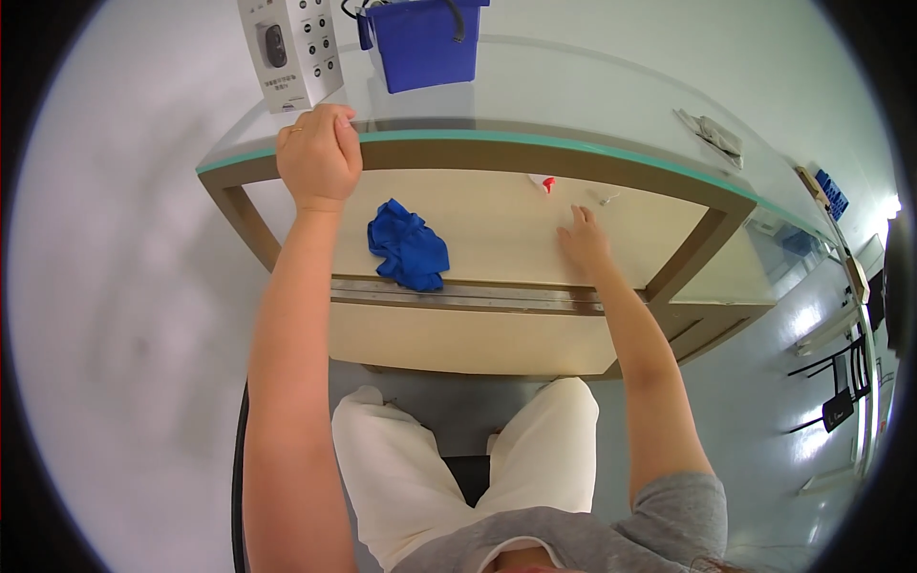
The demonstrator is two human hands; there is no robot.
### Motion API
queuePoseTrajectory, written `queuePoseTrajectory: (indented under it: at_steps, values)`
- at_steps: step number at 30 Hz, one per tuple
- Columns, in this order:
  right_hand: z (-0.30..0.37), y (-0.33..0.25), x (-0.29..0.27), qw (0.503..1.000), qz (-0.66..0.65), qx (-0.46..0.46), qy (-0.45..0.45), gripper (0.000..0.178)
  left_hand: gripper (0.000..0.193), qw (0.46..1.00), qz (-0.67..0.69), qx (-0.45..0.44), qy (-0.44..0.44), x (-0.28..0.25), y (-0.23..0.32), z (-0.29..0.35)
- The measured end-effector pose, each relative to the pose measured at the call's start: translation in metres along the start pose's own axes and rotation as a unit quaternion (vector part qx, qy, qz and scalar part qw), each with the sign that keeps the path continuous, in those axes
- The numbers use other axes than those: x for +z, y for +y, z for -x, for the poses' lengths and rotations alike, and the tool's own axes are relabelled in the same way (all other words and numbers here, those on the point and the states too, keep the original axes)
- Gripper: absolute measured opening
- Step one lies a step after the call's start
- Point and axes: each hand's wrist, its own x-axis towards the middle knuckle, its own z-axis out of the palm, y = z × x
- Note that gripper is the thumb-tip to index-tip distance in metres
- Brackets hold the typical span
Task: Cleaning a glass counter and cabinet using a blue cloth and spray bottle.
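My left hand is closed on the front top edge of a glass-topped display cabinet, beside a white box. My right hand reaches through the cabinet's front opening, low over the pale shelf. Its fingers are spread and hold nothing that I can see. Just beyond the fingertips lie a small white object with a red part and a thin whitish piece, both too small to name. A crumpled blue cloth rests on the shelf, left of my right hand.
On the glass top stand the white printed box and a blue plastic bin with a dark handle. A greyish folded cloth lies at the right. A metal track runs along the shelf's front. A black chair stands far right.
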Motion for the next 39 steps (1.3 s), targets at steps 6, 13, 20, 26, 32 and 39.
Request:
queuePoseTrajectory:
  at_steps: [6,13,20,26,32,39]
  values:
    - [0.05,0.007,-0.023,0.999,0.016,-0.018,-0.033,0.054,0.015,1.0,-0.006,-0.003,-0.019,-0.003,0.0,0.0]
    - [0.066,0.037,-0.029,0.994,0.069,0.039,0.07,0.045,0.024,0.955,-0.004,-0.234,-0.182,0.001,0.014,-0.018]
    - [0.069,0.021,-0.034,0.996,0.031,0.046,0.076,0.042,0.041,0.927,0.183,-0.307,-0.117,0.005,-0.002,-0.086]
    - [0.066,0.029,-0.028,0.995,0.049,0.051,0.073,0.043,0.076,0.957,-0.107,-0.268,-0.02,0.005,-0.038,-0.127]
    - [0.067,0.028,-0.029,0.993,0.04,0.051,0.102,0.04,0.13,0.85,-0.065,-0.489,-0.185,0.024,-0.084,-0.117]
    - [0.066,0.025,-0.021,0.988,0.018,0.026,0.152,0.036,0.089,0.829,0.156,-0.51,-0.169,-0.003,-0.117,-0.093]
